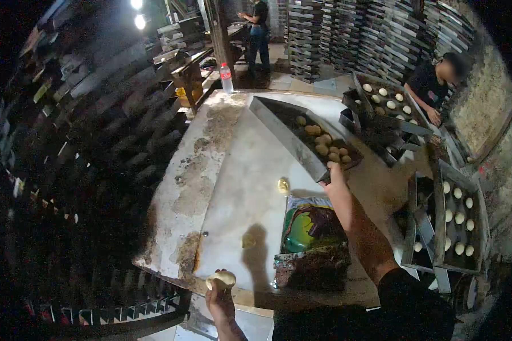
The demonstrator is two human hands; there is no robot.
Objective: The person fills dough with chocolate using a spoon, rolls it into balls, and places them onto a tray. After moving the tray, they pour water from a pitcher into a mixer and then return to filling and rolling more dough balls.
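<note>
My left hand [221,307] is at the near edge of the table, closed around a pale lump of dough [222,278]. My right hand [338,184] reaches forward and grips the near end of a long metal tray [290,135]. Several dough balls [323,139] lie bunched inside that tray. Whether the tray rests fully on the table is hard to tell. A small dough piece [283,185] sits on the white tabletop [239,170] beside the tray. Below my right forearm lies a green and purple plastic package [308,227], behind a dark crusted block [313,270].
At right are trays of dough balls [461,219] and another tray [389,102], near a seated person [429,85]. A plastic bottle [226,78] stands at the table's far corner. Behind, another person [259,40] stands by tall tray stacks [307,42].
</note>
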